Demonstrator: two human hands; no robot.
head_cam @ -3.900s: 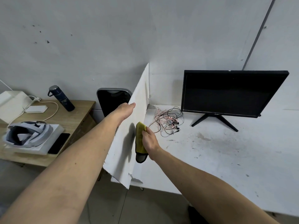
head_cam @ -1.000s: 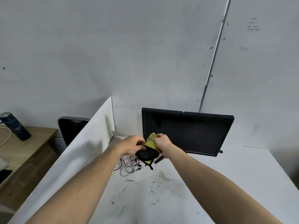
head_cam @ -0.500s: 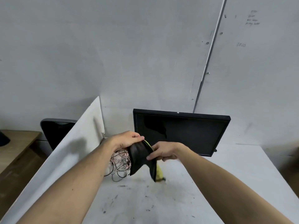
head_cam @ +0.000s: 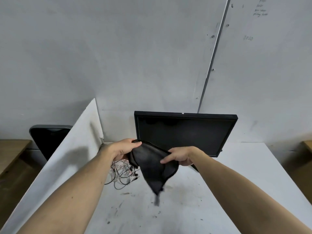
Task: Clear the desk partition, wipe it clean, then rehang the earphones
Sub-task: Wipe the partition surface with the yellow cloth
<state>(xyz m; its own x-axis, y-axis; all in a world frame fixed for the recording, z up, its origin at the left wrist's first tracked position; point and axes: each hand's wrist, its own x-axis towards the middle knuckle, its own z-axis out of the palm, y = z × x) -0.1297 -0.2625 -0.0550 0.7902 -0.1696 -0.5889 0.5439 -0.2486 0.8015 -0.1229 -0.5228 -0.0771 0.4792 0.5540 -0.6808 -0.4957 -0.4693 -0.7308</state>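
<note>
A cleaning cloth [head_cam: 152, 168], its dark side facing me, hangs spread above the white desk [head_cam: 185, 208]. My left hand [head_cam: 122, 150] pinches its upper left corner and my right hand [head_cam: 181, 157] grips its right edge; the lower corner dangles free. Beneath my left hand a tangle of pink, white and black earphones [head_cam: 122, 173] lies on the desk. The white desk partition [head_cam: 67, 159] stands upright along the left side of the desk, bare along the top edge that I can see.
A black monitor [head_cam: 184, 132] stands at the back of the desk, just behind my hands. A black chair back [head_cam: 48, 137] rises behind the partition, with a wooden table [head_cam: 11, 149] to the far left. The desk surface has dark smudges.
Both hands left the partition and came together over the desk. The folded yellow cloth was opened out and stretched between them, dark side out. My view has turned right and up.
</note>
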